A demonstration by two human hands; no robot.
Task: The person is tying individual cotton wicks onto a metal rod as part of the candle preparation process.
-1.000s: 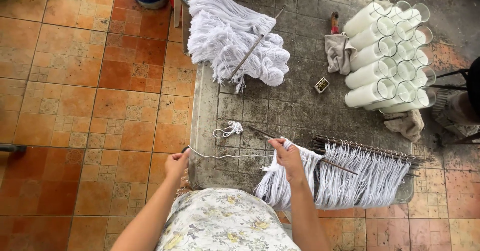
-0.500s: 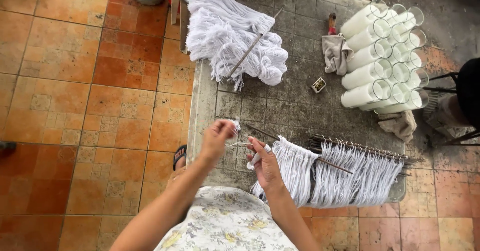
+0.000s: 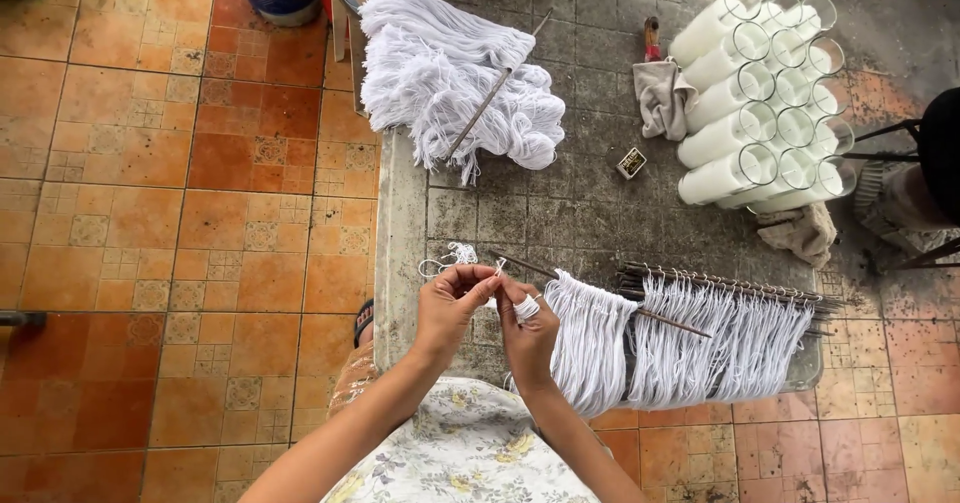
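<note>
Head view shows the left hand (image 3: 447, 308) and right hand (image 3: 527, 331) each with a closed grip pinching one white string (image 3: 497, 267) above the desk (image 3: 590, 223), best kept taut beside the thin rod (image 3: 600, 298).

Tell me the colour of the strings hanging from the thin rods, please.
White, seen in the head view: the strings hang from the rods.

A short white cotton string (image 3: 497, 268) is pinched between the fingers of both hands, its frayed end sticking up, above the worktop's front left edge. Beside it, a thin dark rod (image 3: 600, 298) lies slantwise, with white strings (image 3: 590, 343) draped over it, hanging past the front edge.
</note>
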